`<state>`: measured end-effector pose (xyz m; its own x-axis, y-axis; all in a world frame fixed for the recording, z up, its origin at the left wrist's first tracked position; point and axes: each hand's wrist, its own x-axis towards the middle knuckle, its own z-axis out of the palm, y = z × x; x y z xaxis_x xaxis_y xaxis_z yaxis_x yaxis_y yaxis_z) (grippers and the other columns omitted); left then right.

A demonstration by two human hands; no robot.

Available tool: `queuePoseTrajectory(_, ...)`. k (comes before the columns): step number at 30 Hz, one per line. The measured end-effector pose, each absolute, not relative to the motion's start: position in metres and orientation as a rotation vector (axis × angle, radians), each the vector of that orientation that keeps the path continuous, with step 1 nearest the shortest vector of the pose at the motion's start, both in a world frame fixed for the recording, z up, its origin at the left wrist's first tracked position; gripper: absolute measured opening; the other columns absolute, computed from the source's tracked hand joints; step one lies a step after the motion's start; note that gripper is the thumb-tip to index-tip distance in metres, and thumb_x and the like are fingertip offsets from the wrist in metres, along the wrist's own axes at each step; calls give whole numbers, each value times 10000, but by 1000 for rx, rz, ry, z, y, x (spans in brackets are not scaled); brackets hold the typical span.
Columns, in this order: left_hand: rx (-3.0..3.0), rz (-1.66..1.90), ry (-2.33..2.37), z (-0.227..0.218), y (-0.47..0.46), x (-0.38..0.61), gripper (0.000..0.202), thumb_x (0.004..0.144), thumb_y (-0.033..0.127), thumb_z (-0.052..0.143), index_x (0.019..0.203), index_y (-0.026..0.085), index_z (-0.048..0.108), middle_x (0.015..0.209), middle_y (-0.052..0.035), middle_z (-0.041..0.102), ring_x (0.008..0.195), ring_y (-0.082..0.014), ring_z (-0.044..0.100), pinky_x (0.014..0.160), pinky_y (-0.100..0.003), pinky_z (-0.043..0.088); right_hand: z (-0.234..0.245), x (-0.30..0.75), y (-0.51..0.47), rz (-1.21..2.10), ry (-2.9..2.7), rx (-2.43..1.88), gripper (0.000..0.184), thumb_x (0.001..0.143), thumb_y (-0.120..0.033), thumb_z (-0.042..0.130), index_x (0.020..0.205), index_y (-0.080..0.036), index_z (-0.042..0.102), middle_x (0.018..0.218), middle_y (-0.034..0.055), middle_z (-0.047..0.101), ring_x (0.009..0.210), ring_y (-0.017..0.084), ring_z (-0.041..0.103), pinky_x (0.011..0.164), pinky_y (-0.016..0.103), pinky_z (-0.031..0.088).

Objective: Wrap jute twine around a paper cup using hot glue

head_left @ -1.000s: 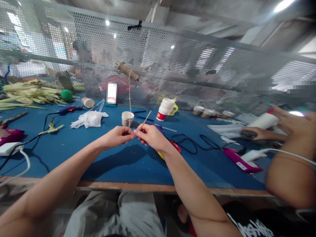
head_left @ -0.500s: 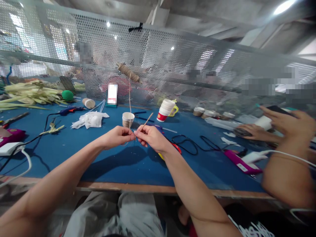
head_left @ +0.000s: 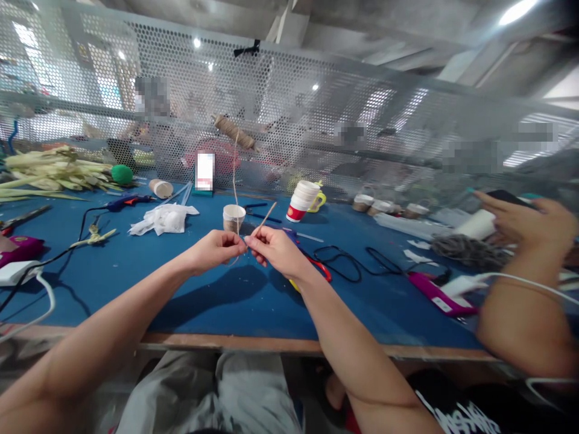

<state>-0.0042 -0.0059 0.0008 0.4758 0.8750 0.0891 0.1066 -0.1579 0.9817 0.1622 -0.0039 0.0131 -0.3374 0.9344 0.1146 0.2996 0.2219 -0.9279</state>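
Observation:
My left hand (head_left: 221, 247) is closed, thumb and fingers pinching the tan twine (head_left: 235, 181) that runs down from a twine spool (head_left: 234, 132) hung at the mesh panel. Right beside it, fingertips almost touching, my right hand (head_left: 274, 248) pinches a thin tan strand (head_left: 266, 217). The strand sticks up straight past the fingers; whether it is the same twine or a thin stick, I cannot tell. Just behind my hands stands a paper cup (head_left: 234, 218) with a brown wrapped side. Red-and-yellow-handled pliers (head_left: 322, 269) lie partly hidden under my right wrist.
Stacked white cups (head_left: 304, 200) and a phone (head_left: 205, 172) stand toward the back. Crumpled white tissue (head_left: 166, 219), a blue glue gun (head_left: 129, 202) and pale husks (head_left: 54, 169) are left. Black cable (head_left: 348, 265) loops at right, near a co-worker's arm (head_left: 527, 295).
My hands keep almost the same pinch; the view has shifted slightly. At right, a co-worker's hand that lay on the grey yarn is gone from there.

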Motion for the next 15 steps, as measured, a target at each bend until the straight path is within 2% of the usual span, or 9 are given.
queuePoseTrajectory(9, 1498, 733, 697, 0, -4, -10, 254, 710, 367, 614, 731, 124, 542, 575, 57, 439, 476, -37, 361, 470, -203, 243, 21, 170, -8, 1336, -1786, -1051, 318, 685, -437, 647, 720, -156, 503, 555, -45, 512, 436, 45, 458, 394, 176, 350)
queuePoseTrajectory(15, 1520, 753, 719, -2, -5, -7, 267, 705, 380, 598, 698, 126, 518, 575, 59, 430, 471, -36, 352, 479, -204, 262, 18, 168, -6, 1288, -1817, -1082, 341, 694, -470, 625, 720, -154, 500, 561, -46, 505, 445, 46, 456, 403, 177, 361)
